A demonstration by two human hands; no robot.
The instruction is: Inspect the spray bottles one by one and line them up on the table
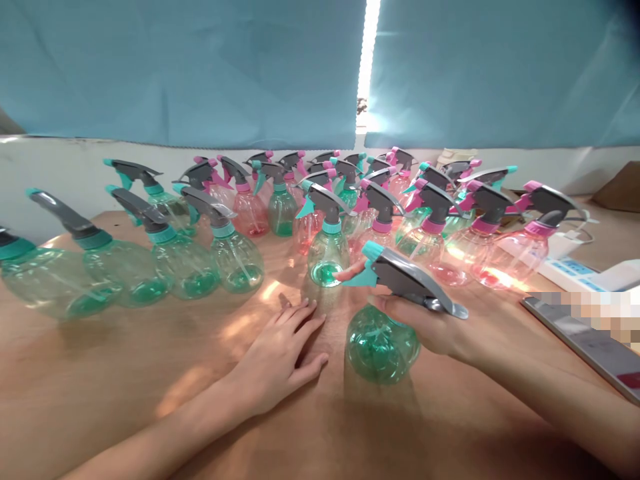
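- Holding the green bottle (384, 350) near its top in the right hand (430, 325), long way up and down.
- Resting the left hand (275, 360), empty, on the table (280, 440), just left of the bottle.

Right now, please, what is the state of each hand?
Left hand: open, palm down on the tabletop, holding nothing.
Right hand: closed around the neck of a green trigger spray bottle.
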